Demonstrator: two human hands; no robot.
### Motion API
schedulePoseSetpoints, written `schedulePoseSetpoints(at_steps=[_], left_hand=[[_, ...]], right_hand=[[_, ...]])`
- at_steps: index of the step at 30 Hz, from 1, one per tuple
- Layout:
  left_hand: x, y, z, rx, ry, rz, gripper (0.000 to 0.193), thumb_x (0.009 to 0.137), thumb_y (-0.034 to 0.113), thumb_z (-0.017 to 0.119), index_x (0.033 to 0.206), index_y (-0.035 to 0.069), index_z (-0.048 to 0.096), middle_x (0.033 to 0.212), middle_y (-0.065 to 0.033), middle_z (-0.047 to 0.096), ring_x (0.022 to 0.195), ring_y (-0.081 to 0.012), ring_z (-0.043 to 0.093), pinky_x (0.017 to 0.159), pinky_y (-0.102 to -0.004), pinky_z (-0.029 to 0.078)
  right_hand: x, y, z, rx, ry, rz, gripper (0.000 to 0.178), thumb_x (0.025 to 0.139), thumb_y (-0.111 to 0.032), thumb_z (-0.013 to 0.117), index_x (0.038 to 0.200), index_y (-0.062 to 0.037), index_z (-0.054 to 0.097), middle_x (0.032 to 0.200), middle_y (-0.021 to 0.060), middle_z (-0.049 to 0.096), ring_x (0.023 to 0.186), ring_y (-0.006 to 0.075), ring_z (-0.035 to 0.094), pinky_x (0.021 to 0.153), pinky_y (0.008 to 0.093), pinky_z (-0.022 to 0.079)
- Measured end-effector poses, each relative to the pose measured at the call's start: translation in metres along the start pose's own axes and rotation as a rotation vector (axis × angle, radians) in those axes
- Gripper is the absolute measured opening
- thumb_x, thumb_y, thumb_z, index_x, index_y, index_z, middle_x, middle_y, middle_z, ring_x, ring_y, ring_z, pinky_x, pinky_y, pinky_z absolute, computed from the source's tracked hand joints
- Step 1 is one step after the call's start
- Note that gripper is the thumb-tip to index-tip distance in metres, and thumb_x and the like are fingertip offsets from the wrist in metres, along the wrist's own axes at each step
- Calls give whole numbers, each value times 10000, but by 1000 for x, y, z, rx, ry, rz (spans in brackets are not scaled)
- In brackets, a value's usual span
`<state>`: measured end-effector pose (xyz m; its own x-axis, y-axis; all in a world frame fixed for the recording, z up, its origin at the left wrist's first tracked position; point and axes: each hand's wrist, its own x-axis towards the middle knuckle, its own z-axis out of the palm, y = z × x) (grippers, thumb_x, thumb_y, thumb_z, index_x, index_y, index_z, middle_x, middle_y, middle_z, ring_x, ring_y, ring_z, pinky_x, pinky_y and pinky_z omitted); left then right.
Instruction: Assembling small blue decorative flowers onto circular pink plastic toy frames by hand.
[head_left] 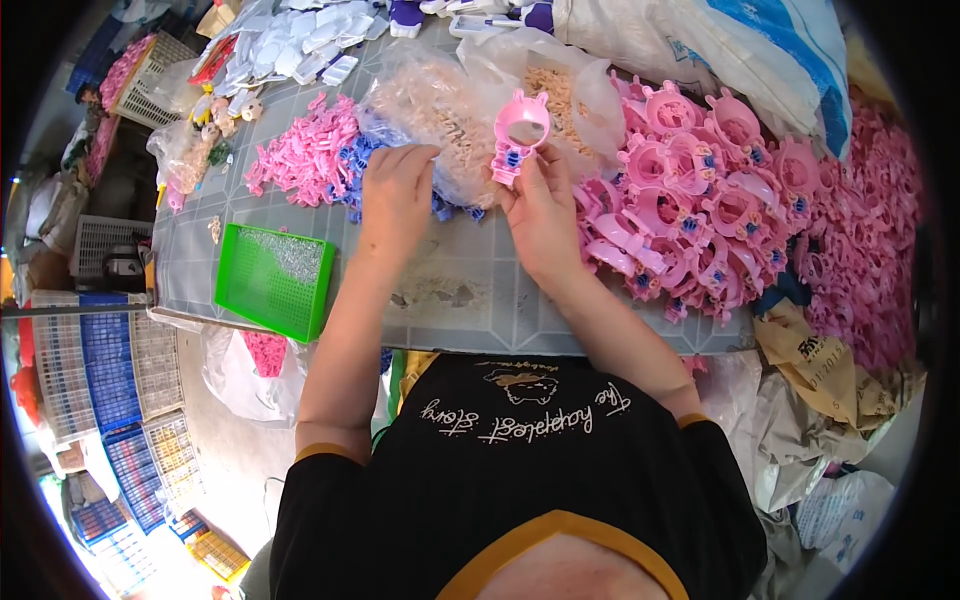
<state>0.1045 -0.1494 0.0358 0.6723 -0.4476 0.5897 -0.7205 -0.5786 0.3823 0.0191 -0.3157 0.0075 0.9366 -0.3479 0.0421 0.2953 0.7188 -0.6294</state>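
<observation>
My right hand (541, 215) is closed on a pink plastic ring piece (522, 121), held upright above the table. This piece has a round opening, two small ears on top and a blue detail on its lower part. My left hand (398, 190) lies over the edge of a heap of small blue plastic parts (352, 172), its fingers curled together. Whatever is between those fingertips is hidden. Left of that heap lies a pile of small pink plastic parts (305, 150). On the right is a big heap of similar pink ring pieces (690, 190).
A green tray (322, 290) with tiny shiny bits stands at the table's near left. Clear bags of peach-coloured parts (440, 105) lie behind my hands. White plastic pieces (300, 40) are piled at the back left. More pink parts (865, 240) and a brown paper bag (815, 355) lie far right.
</observation>
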Motion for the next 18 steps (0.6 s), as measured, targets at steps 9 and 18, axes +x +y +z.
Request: schedulePoseSetpoints(at_steps=[9, 18], left_hand=[[29, 1, 43, 405, -444, -141, 167, 882, 222, 679, 998, 140, 768, 1119, -40, 727, 1109, -292, 627, 888, -513, 489], [27, -20, 32, -164, -207, -247, 236, 880, 121, 710, 1108, 74, 746, 1060, -103, 747, 980, -240, 710, 872, -336, 523]], right_hand=[[-5, 3, 1, -96, -33, 34, 326, 1095, -150, 475, 1410, -106, 402, 1399, 89, 527, 1286, 226, 570, 1066, 376, 482], [-5, 9, -1, -117, -101, 56, 317, 1094, -131, 471, 1400, -97, 396, 1400, 92, 526, 1299, 225, 563, 1100, 373, 455]])
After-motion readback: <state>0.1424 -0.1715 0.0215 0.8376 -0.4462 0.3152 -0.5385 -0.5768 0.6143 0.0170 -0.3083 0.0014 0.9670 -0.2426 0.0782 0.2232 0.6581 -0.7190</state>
